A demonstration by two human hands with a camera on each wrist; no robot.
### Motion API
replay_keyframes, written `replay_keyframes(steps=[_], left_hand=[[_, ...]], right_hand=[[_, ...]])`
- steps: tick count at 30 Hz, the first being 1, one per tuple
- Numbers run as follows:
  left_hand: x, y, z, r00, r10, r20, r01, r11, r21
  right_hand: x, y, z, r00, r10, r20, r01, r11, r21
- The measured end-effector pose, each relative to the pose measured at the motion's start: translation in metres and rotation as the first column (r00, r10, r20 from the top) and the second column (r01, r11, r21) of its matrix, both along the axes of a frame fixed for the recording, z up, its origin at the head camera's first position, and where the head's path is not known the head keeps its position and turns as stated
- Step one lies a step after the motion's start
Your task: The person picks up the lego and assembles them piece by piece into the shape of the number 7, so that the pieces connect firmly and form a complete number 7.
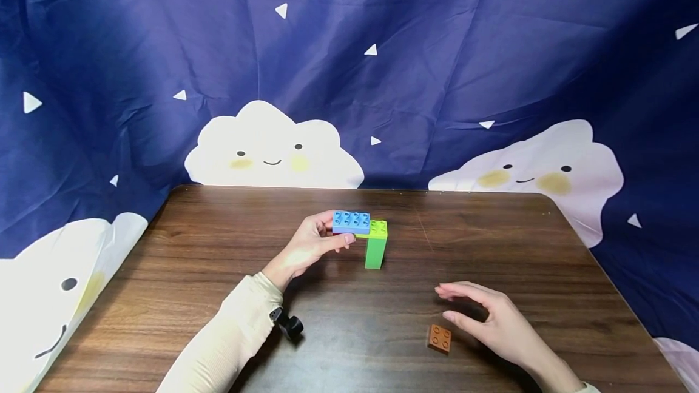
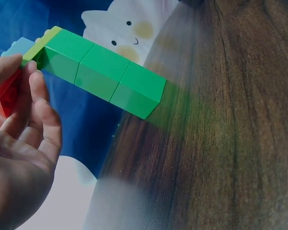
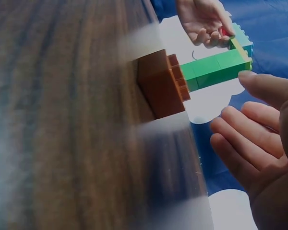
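Observation:
My left hand (image 1: 311, 244) grips the overhanging top end of a toy brick structure, thumb in front and fingers behind. A blue brick (image 1: 351, 222) lies over a lime brick (image 1: 378, 228), which tops a column of stacked green bricks (image 1: 374, 253) standing on the table. In the left wrist view a red brick (image 2: 8, 93) shows under the overhang, partly behind the fingers. My right hand (image 1: 494, 320) hovers with fingers extended and holds nothing. Just left of it, apart from the fingers, a brown four-stud brick (image 1: 439, 339) lies studs up.
The dark wooden table (image 1: 218, 247) has its far edge against a blue curtain (image 1: 409, 77) printed with clouds and triangles. A black clip-like device (image 1: 286, 323) is fixed at my left sleeve cuff.

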State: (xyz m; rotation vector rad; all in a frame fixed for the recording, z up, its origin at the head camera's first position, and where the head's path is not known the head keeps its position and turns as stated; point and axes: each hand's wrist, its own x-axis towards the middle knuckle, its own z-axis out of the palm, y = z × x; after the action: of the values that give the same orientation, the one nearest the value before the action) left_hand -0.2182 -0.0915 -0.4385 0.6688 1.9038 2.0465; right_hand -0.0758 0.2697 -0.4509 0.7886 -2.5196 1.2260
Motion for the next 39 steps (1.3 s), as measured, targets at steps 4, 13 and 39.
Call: replay_keyframes(steps=[4, 13, 39], left_hand=[[0.001, 0.001, 0.001, 1.0, 0.001, -0.004, -0.001, 1.0, -0.004], [0.003, 0.0, 0.0, 1.0, 0.002, -0.007, -0.002, 1.0, -0.009], [0.0, -0.001, 0.0, 1.0, 0.013, -0.006, -0.013, 1.0, -0.025]], right_hand=[[0.005, 0.004, -0.005, 0.998, 0.051, 0.028, -0.051, 0.999, -0.003], [0.013, 0.01, -0.015, 0.983, 0.17, 0.076, -0.173, 0.984, 0.04], [0.011, 0.01, -0.025, 0.963, 0.27, -0.007, -0.268, 0.959, 0.095]])
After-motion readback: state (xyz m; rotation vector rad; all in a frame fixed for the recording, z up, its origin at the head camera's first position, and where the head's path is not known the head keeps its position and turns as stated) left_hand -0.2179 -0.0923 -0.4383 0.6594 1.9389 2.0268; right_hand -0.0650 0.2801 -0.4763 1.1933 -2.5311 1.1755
